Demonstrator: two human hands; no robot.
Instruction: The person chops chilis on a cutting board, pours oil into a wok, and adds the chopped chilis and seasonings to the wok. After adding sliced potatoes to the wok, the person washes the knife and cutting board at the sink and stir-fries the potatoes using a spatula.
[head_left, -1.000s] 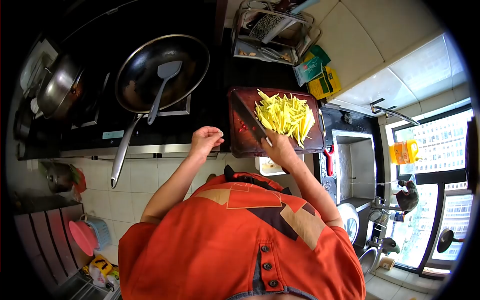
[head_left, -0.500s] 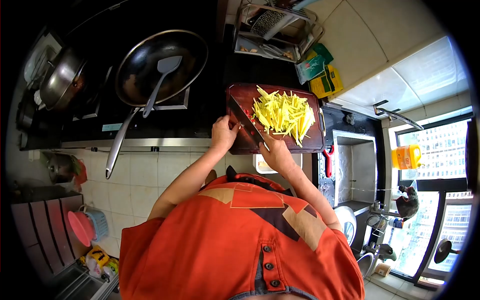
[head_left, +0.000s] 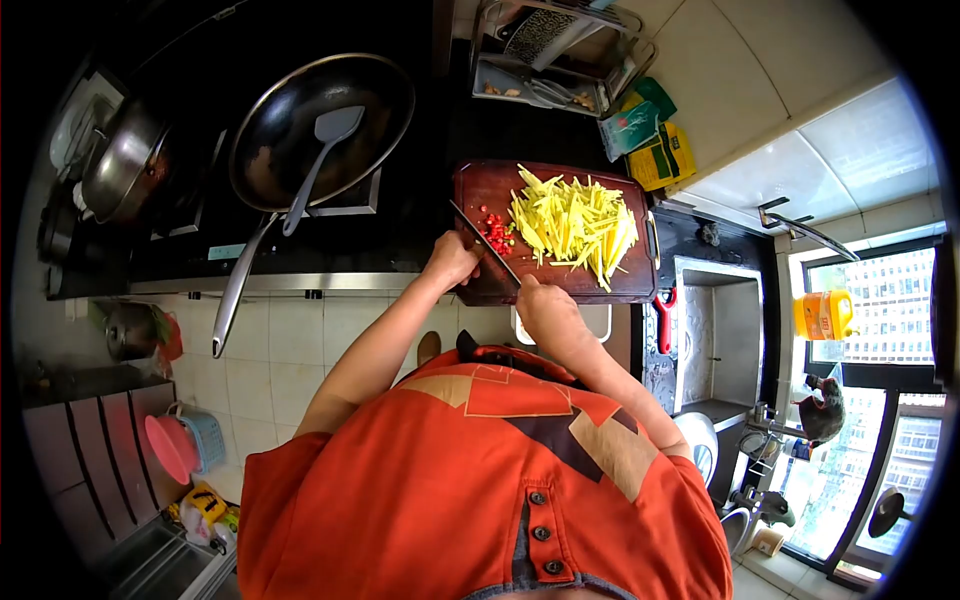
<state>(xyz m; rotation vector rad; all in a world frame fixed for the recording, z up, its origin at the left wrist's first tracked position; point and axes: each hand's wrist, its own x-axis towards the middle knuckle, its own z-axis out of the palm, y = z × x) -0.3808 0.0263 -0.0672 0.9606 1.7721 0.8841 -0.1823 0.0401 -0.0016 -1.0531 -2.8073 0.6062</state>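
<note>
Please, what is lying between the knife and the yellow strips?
In the head view, small red pieces lie between the knife and the yellow strips, on the cutting board.

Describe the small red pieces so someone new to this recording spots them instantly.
Find the brown cutting board right of the wok. On it, between the knife and the yellow strips, lie the red pieces: tiny and bright red, unlike those long, pale strips.

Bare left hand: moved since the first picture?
Yes, rightward. Against the dark red-brown rectangular cutting board, the bare left hand was clear of the left edge; now it overlaps that edge.
</note>
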